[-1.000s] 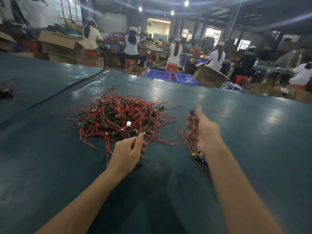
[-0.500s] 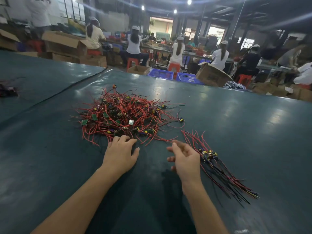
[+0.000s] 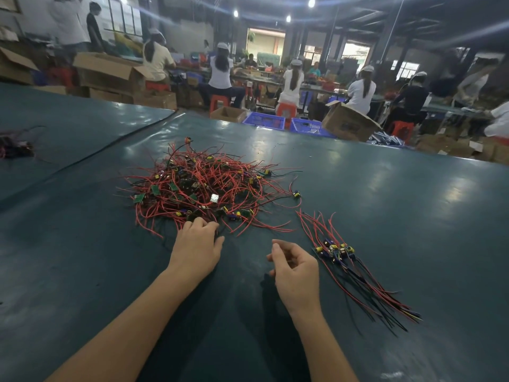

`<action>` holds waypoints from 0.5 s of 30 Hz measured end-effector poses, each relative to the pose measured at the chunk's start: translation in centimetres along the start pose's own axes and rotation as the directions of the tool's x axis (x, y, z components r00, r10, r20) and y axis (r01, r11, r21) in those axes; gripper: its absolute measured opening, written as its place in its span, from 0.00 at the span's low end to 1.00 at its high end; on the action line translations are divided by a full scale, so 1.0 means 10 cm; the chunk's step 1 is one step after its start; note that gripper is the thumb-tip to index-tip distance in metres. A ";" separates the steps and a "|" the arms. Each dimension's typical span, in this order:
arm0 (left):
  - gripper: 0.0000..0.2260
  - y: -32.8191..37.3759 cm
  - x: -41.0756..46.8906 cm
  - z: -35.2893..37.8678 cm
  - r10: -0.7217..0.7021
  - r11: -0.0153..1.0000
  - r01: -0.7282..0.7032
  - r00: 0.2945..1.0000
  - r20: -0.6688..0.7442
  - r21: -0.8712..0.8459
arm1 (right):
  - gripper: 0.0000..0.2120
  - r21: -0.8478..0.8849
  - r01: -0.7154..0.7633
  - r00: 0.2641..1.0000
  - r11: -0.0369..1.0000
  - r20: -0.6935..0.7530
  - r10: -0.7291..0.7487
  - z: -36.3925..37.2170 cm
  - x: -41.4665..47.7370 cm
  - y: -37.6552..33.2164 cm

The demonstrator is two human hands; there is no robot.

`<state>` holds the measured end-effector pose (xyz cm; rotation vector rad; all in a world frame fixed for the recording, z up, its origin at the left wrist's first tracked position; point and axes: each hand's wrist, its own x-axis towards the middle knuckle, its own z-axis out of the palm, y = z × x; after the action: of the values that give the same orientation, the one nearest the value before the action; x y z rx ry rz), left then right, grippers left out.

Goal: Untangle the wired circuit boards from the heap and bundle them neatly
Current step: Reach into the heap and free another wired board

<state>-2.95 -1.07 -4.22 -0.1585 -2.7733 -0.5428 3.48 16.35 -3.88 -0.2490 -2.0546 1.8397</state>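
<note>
Since the boards looked small and light and hung on thin, springy wires that snag on each other, the heap (image 3: 203,194) would probably drag along as a clump if tugged by a loose wire end. The better hold was likely one board at the near edge, lifted slowly so that its wires slid free. The heap lay in the middle of the table (image 3: 399,205). The left hand (image 3: 197,249) rested at its near edge, fingers bent down onto the wires, though I could not tell if they pinched anything. The right hand (image 3: 296,268) hovered apart from the heap, loosely curled and holding nothing. The sorted bundle (image 3: 338,252) lay just to its right, boards together, wires trailing.
</note>
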 end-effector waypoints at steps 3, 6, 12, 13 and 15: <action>0.11 -0.01 0.03 -0.03 -0.018 1.000 0.017 1.000 -0.012 -0.008 | 0.07 -0.015 0.008 1.000 1.000 0.014 -0.007 0.00 -0.01 0.02; 0.09 -0.02 0.03 -0.04 -0.016 0.999 0.016 1.000 -0.002 -0.047 | 0.07 -0.024 0.015 1.000 1.000 0.024 -0.015 0.00 -0.02 0.02; 0.06 0.17 -0.10 -0.08 0.075 0.941 -0.075 0.997 -0.014 -0.329 | 0.07 -0.019 0.007 1.000 1.000 0.027 -0.006 -0.02 0.01 0.01; 0.05 0.25 -0.14 -0.08 0.117 0.921 -0.127 0.992 -0.048 -0.368 | 0.07 -0.015 0.003 1.000 1.000 0.031 -0.003 -0.02 0.02 0.01; 0.04 0.43 -0.24 -0.08 0.190 0.875 -0.209 0.978 -0.085 -0.436 | 0.06 -0.011 0.002 0.999 1.000 0.046 -0.001 -0.03 0.02 0.01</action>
<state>0.21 2.50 -2.78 -0.5233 -2.5065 -1.1009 3.34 16.69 -3.95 -0.2099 -2.0960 1.8501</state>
